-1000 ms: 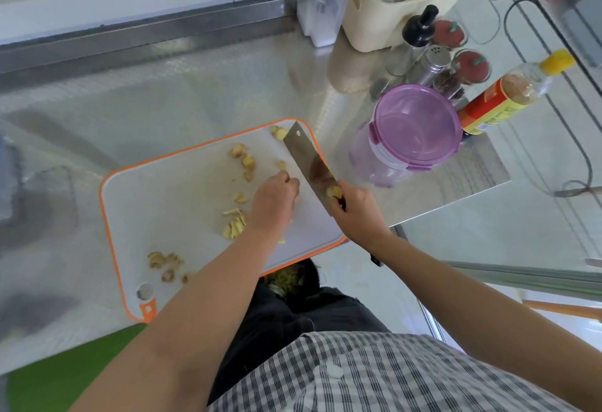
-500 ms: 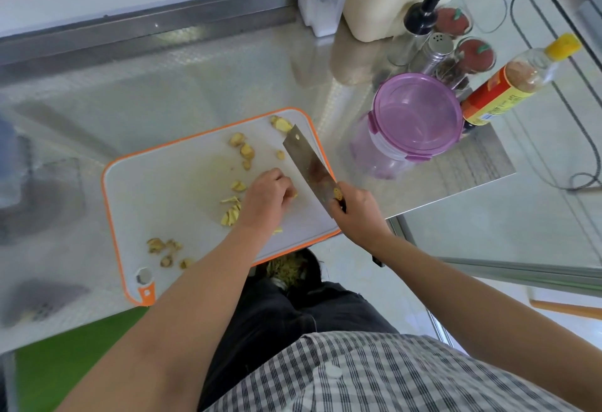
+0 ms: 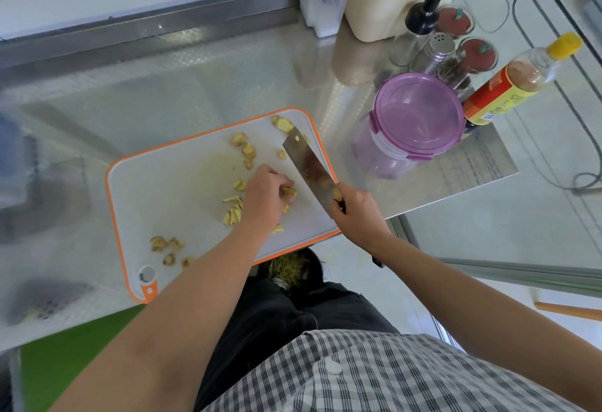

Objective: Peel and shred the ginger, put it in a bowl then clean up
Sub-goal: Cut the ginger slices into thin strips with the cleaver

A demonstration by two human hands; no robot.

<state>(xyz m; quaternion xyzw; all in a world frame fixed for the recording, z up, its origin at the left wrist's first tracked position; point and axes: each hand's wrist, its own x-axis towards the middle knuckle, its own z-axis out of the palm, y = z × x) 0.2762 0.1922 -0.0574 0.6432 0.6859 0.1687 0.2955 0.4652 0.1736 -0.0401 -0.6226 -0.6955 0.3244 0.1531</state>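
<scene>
A white cutting board with an orange rim (image 3: pixel 169 203) lies on the steel counter. Ginger slices (image 3: pixel 233 214) and ginger chunks (image 3: pixel 247 150) are scattered over it, and peel scraps (image 3: pixel 166 245) lie near its front left corner. My left hand (image 3: pixel 265 195) has curled fingers pinching a ginger piece (image 3: pixel 290 191) against the board. My right hand (image 3: pixel 356 216) grips the handle of a cleaver (image 3: pixel 309 169), whose blade slants over the board's right side just beside the left hand's fingers.
A purple-lidded plastic container (image 3: pixel 413 118) stands right of the board. Behind it are a sauce bottle (image 3: pixel 508 85), spice jars (image 3: pixel 456 63), a shaker (image 3: pixel 436 50) and a cream basket (image 3: pixel 397 1). The counter's front edge runs just below the board.
My left hand has shifted slightly on the ginger piece and the cleaver has edged along beside it. The camera view has drifted a little.
</scene>
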